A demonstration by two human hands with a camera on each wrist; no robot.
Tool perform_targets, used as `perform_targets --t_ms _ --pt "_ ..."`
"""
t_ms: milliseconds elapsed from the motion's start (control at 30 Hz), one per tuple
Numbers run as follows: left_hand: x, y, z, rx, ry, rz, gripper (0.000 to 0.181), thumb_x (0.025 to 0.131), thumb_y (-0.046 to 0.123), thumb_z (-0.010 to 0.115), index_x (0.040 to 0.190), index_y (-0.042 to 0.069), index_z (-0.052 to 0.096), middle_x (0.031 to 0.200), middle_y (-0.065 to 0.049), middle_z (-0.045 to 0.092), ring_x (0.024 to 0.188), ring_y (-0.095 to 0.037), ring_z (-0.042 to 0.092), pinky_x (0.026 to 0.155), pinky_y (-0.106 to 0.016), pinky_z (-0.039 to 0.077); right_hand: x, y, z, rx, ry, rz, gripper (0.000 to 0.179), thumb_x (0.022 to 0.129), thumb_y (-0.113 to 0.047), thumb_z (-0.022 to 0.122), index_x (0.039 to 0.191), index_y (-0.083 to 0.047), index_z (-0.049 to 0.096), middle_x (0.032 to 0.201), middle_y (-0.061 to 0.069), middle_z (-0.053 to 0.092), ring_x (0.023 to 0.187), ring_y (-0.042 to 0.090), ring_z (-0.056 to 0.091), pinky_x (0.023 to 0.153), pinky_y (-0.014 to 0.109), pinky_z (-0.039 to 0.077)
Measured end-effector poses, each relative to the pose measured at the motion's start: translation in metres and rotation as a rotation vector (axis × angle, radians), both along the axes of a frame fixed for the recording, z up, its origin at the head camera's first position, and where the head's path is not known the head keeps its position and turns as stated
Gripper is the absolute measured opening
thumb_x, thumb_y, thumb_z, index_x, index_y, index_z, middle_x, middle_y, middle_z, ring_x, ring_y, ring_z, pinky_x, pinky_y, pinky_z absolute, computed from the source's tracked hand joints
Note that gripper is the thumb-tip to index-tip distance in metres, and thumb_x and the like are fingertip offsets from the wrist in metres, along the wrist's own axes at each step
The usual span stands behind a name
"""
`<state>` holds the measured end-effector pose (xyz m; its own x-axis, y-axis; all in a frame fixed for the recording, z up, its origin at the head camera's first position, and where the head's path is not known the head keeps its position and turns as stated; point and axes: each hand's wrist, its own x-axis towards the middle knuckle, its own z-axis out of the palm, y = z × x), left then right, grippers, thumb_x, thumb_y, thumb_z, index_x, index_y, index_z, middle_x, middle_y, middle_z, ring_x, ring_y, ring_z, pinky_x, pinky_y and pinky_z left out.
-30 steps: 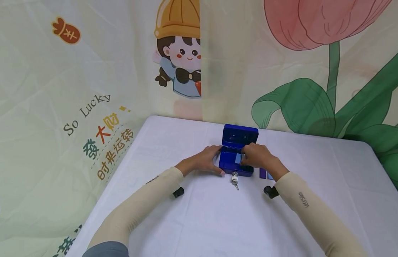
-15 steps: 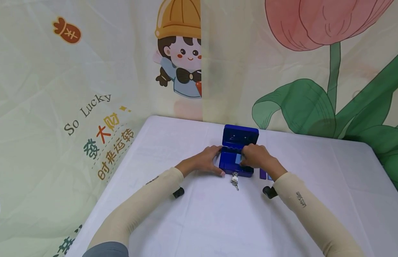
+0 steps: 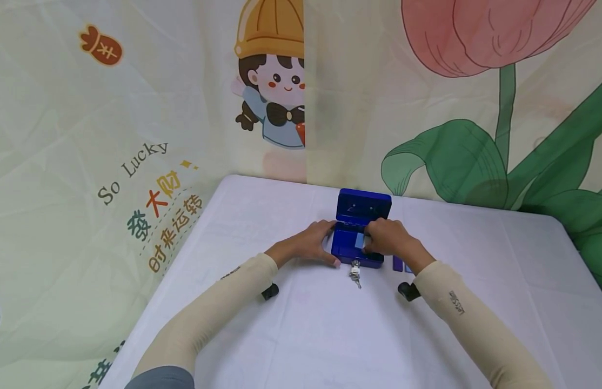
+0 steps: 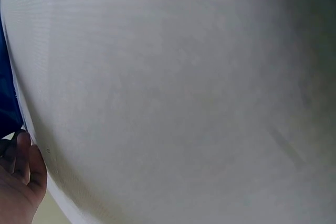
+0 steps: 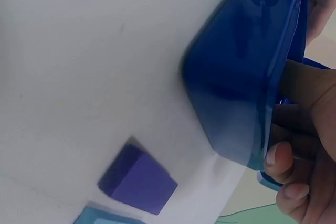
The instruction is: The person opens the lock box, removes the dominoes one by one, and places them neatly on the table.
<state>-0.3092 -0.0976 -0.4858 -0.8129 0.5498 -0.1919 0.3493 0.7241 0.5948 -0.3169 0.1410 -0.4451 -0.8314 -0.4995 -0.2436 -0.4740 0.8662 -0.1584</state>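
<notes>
A blue metal cash box (image 3: 343, 255) stands near the far edge of the table, its lid (image 3: 363, 205) raised. Keys (image 3: 355, 273) hang from the lock at its front. My left hand (image 3: 313, 242) grips the box's left side, thumb at the front corner and fingers toward the back. Inside the box my right hand (image 3: 388, 236) pinches a light blue block (image 3: 359, 240), partly hidden by the fingers. In the right wrist view the thumb reaches in over the wall, while curled fingertips (image 5: 294, 190) show at the rim.
Right of the box, a purple block (image 5: 140, 179) lies on the white tablecloth (image 3: 320, 329). Beside it sits another light blue block (image 5: 105, 217), cut off by the frame. A printed cloth backdrop (image 3: 349, 108) rises behind the table.
The right hand and the light blue block shift very slightly inside the box; the block now shows a little more to the left than half a second ago. The left hand stays put.
</notes>
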Motion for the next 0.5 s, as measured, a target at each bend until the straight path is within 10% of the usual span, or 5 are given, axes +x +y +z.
perform_targets --t_ms 500 --pt "0.001 -0.001 0.001 -0.009 0.012 0.001 0.114 0.072 0.055 0.086 0.159 0.015 0.025 0.150 -0.010 0.045 0.137 -0.026 0.040 0.119 -0.044 0.034 0.000 -0.013 0.000 0.063 0.046 0.029 0.042 0.083 -0.035 0.083 0.112 -0.006 0.073 0.094 0.008 0.075 0.082 0.022 0.065 0.082 0.046 0.059"
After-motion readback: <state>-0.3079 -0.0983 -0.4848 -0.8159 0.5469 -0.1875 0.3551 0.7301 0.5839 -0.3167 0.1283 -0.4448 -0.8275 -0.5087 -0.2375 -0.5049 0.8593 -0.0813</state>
